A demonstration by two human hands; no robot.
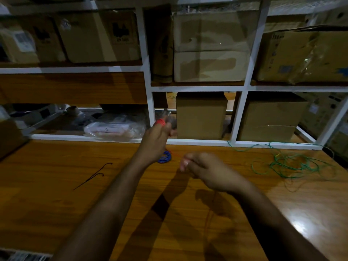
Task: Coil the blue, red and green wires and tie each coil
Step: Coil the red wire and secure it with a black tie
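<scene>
Red wire (160,121) is wound in tight turns around the raised fingertips of the left hand (157,141) at the centre of the frame, the fingers curled and gripping the small red coil in front of the white shelf rail. Just below and to the right, the right hand (204,169) is closed with thumb and fingertips pinched together; a faint red strand appears to run from it toward the left hand, but motion blur hides whether the fingers actually hold it. Between the two hands, a blue wire (165,157) lies on the wooden table (75,204) as one compact finished coil, partly hidden behind the left wrist. At the right of the frame, a green wire (293,163) sprawls loose and uncoiled in tangled loops across the tabletop, one end trailing up to the shelf edge. That makes three coloured wires: one red on the fingers, one blue coiled, one green loose. At the left centre of the table lie two thin dark ties (94,176), each with a hooked end, well apart from the hands. Behind the table, white shelving (148,87) holds several cardboard boxes (201,117) and a clear plastic bag (114,129) at centre left.
</scene>
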